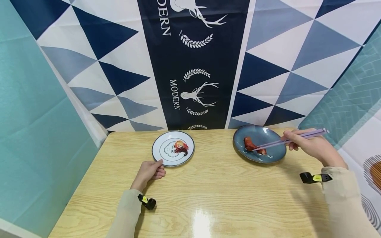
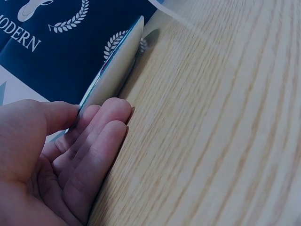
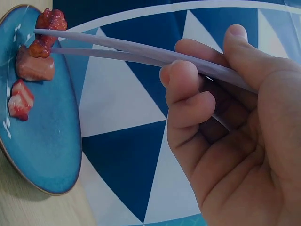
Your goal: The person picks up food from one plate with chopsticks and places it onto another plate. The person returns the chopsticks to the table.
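At the near left rim of a white plate [image 1: 160, 145], my left hand [image 1: 148, 172] pinches the edge, thumb on top and fingers beneath. On that plate lie an orange, shrimp-like piece [image 1: 180, 144] and a dark curved piece [image 1: 182, 151]. My right hand [image 1: 317, 147] holds pale purple chopsticks [image 1: 312, 133] that reach over a blue plate [image 1: 266, 135]. Their tips lie on either side of a red glazed piece of meat [image 3: 51, 21], shaped like a small drumstick. Below it in the right wrist view are a pinkish-brown chunk [image 3: 35, 67] and a red-and-white piece [image 3: 21, 100].
Both plates stand near the back edge of a light wooden table [image 1: 208, 185], the blue one to the right. Behind it hangs a patterned cloth [image 1: 196, 66] with triangles and deer heads. A teal panel [image 1: 35, 115] borders the left side.
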Motion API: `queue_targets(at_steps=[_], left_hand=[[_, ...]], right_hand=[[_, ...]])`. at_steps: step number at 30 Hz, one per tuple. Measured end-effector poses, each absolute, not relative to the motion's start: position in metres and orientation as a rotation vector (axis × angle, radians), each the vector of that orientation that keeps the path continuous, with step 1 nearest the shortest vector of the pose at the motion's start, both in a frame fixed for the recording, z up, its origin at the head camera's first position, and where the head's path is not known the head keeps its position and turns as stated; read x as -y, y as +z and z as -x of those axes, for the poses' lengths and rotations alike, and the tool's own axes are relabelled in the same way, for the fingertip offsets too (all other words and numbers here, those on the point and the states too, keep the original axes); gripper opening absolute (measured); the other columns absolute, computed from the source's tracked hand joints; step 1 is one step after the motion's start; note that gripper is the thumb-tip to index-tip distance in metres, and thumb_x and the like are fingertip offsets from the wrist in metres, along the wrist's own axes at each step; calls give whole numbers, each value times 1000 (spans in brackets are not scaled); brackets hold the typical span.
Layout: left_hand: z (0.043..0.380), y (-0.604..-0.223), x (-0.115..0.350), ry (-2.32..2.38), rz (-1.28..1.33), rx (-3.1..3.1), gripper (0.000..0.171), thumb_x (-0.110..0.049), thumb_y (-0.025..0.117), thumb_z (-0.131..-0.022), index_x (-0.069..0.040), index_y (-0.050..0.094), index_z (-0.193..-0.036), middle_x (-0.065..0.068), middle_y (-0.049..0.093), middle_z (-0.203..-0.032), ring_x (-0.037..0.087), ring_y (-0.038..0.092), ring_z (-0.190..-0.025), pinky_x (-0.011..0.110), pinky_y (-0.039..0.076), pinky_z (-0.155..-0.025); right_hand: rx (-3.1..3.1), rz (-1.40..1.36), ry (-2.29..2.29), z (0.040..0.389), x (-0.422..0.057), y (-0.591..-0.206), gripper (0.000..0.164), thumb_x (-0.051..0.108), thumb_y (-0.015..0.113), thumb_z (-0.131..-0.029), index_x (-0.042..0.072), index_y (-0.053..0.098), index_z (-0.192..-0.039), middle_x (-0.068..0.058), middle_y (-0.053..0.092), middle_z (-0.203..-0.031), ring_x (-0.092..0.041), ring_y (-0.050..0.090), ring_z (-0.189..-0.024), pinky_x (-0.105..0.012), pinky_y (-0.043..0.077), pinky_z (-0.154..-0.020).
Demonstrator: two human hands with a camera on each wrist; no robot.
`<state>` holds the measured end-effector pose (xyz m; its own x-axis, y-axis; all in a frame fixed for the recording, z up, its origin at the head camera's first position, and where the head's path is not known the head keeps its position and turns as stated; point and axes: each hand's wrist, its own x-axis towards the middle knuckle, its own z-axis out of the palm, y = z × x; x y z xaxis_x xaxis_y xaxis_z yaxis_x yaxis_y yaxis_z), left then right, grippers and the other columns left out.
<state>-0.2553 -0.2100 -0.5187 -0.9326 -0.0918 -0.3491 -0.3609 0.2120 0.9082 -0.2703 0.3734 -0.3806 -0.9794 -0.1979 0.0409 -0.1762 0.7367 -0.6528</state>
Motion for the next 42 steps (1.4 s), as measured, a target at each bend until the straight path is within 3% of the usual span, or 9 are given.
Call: queue_targets(at_steps=[30, 42], left_hand=[[254, -517, 209, 1810, 434, -2268, 40, -36, 62, -104, 2, 73, -95, 8, 75, -79, 11, 73, -66, 25, 64, -64], [254, -517, 208, 1802, 441, -2266, 40, -35, 62, -104, 2, 72, -95, 8, 75, -79, 11, 73, -66, 25, 65, -65]], right_hand=[[-2884, 277, -1283, 255, -363, -390, 43, 38, 50, -109, 3, 74, -114, -3, 74, -83, -16, 64, -76, -21, 48, -68], [-2841, 292, -1270, 253, -353, -386, 44, 40, 49, -110, 5, 74, -115, -4, 74, -82, -19, 64, -77, -21, 46, -70]])
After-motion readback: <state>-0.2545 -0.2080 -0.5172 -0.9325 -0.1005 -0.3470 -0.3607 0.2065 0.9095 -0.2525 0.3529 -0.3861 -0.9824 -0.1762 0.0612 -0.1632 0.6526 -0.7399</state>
